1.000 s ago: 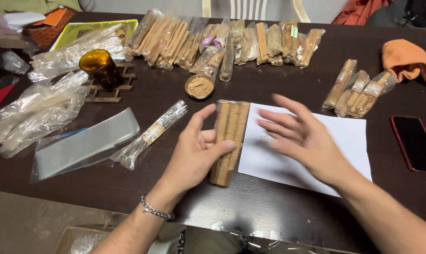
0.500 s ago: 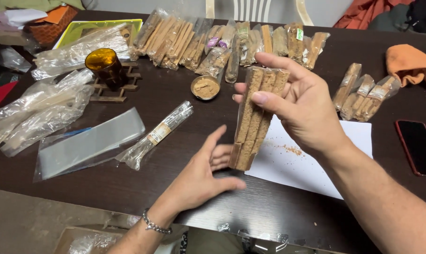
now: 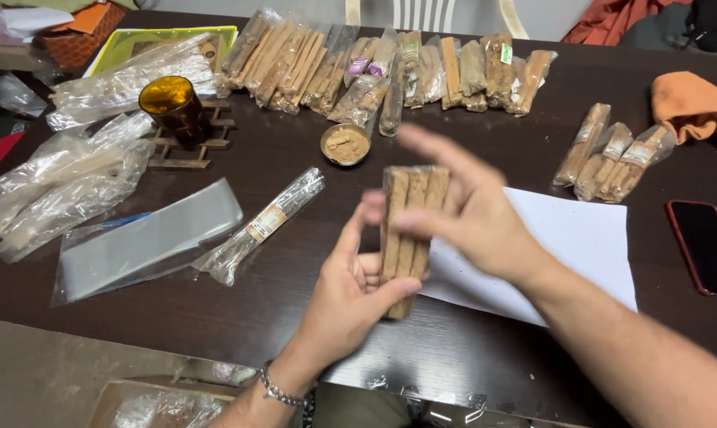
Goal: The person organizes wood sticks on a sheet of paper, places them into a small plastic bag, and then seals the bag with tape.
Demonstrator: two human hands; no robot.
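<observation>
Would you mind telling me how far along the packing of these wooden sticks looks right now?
Done: a row of bagged bundles lies along the far edge, with three more bagged packs to the right. In hand: both the left hand and right hand hold a bare bundle of sticks, not yet bagged. Left: empty clear bags wait on the table's left side.

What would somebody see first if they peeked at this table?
Probably the bundle of brown sticks held upright in the middle, with the left hand gripping its bottom and the right hand around its top. Behind it, a long row of bagged sticks lines the far edge of the dark table, and an amber glass stands at the left.
</observation>
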